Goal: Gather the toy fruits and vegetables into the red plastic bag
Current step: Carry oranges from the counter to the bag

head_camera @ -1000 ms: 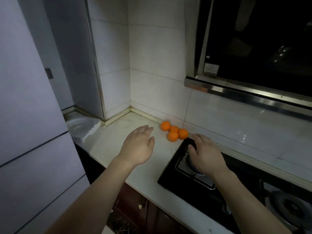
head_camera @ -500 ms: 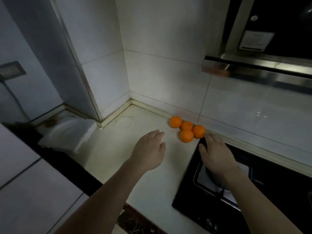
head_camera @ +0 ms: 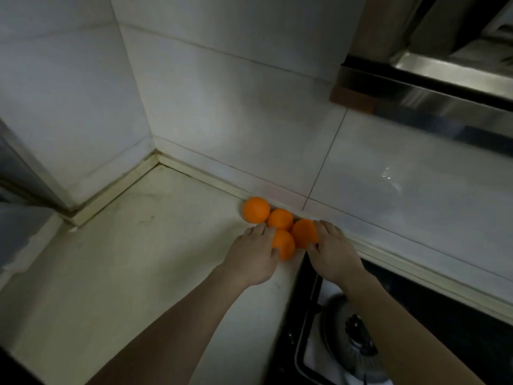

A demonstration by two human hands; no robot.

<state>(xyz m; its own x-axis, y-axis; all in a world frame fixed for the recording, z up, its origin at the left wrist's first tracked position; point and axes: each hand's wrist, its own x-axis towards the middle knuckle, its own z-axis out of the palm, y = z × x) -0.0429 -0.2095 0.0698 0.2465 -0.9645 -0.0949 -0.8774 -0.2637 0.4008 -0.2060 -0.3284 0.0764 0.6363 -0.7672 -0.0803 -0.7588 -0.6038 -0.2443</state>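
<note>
Both of my hands have closed the gap to the fruit since half a second ago, when they hovered short of the cluster; they now touch it. Item: four orange toy fruits, grouped at centre frame on the pale countertop [head_camera: 144, 245], against the foot of the tiled back wall [head_camera: 249, 129]. Far-left orange [head_camera: 256, 209] sits clear of my hands, touching the second orange [head_camera: 280, 218] just right of it. Nearest orange [head_camera: 284, 245] lies below those two, its left side covered by my left hand [head_camera: 251, 257]. Right-hand orange [head_camera: 304, 233] sits beside it, its right side covered by my right hand [head_camera: 331, 251]. Left hand: palm down, fingers together and lightly curved, fingertips resting on the nearest orange, not yet wrapped round it. Right hand: palm down, fingers curved over the right-hand orange, thumb at its lower edge; whether the grip has closed, I cannot tell. Surroundings: black gas hob [head_camera: 416, 315] at lower right, its burner [head_camera: 352, 343] beneath my right forearm; steel edge of a range hood [head_camera: 433, 107] at upper right; white tiled side wall [head_camera: 63, 93] at upper left, meeting the back wall in the corner. Red bag: out of frame.
</note>
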